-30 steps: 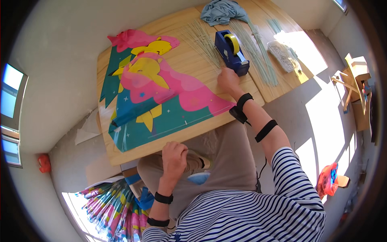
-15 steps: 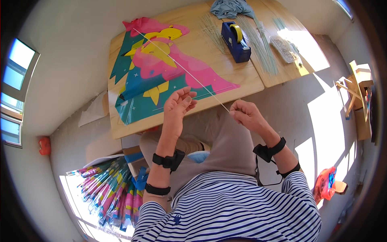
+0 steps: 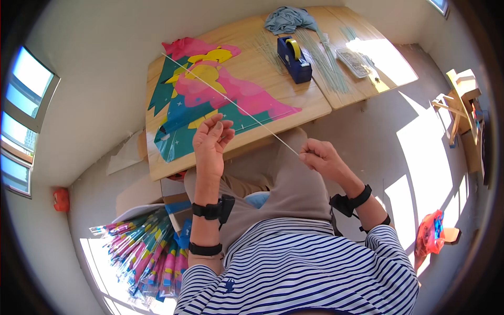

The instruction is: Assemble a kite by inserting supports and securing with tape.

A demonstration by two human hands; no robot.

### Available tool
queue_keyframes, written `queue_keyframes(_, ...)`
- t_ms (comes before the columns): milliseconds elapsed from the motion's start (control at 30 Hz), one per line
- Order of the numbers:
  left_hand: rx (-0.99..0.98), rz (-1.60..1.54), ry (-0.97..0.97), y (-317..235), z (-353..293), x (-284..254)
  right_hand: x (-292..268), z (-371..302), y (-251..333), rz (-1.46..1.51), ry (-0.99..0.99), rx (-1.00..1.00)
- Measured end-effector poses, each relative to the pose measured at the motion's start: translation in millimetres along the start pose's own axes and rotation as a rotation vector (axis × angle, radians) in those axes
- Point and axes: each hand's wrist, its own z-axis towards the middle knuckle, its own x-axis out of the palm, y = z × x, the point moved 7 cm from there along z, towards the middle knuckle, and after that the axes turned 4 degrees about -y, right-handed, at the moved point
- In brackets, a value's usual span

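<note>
Pinched between the fingertips of my right hand [image 3: 321,156] is the near end of a thin white rod [image 3: 257,119]. The rod slants up and left across a pink, yellow and teal printed sheet [image 3: 257,95], which looks like a kite sail, on the table. A small joint or bead seems to sit midway along the rod. My left hand [image 3: 210,147] is raised at the table's front edge, palm turned inward, its fingers loosely curled and apart with nothing in them. It is left of the rod and not touching it. Part of the sheet is folded over itself.
On the wooden table [image 3: 310,101] stand a blue tape dispenser [image 3: 295,65], a clear box of small parts [image 3: 354,63], several thin rods [image 3: 328,65] and a crumpled blue-grey cloth [image 3: 290,20]. Many wrapped colourful bundles [image 3: 147,252] lie at lower left. A red bag [image 3: 430,233] is at right.
My left hand has moved left, away from the rod. The rod's far end now lies lower on the sheet. My right hand keeps its pinch. The whole view has shifted slightly.
</note>
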Motion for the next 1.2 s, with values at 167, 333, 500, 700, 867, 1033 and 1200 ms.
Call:
queue_keyframes(167,-0.067,0.084,0.011,20.5,2.4,-14.3,-89.6,50.2,-43.1,-0.053,-0.391,0.003)
queue_keyframes(333,-0.179,0.161,-0.019,43.5,8.7,-9.1,-188.8,104.5,-108.0,-0.474,-0.742,0.108)
queue_keyframes(500,-0.249,0.256,-0.033,59.8,18.7,-15.0,-246.6,156.8,-146.0,-0.758,-0.798,0.142)
queue_keyframes(700,-0.309,0.332,-0.106,70.6,33.3,-36.6,-276.5,175.0,-140.4,-1.145,-0.717,0.171)
queue_keyframes(867,-0.369,0.387,-0.096,87.7,42.9,-30.9,-309.7,139.4,-165.5,-1.35,-0.705,0.216)
queue_keyframes(1033,-0.391,0.406,-0.061,102.0,47.5,-24.2,-318.5,120.5,-171.3,-1.398,-0.755,0.214)
queue_keyframes(1200,-0.388,0.397,-0.038,109.7,47.1,-21.4,-314.4,136.4,-169.5,-1.221,-0.792,0.181)
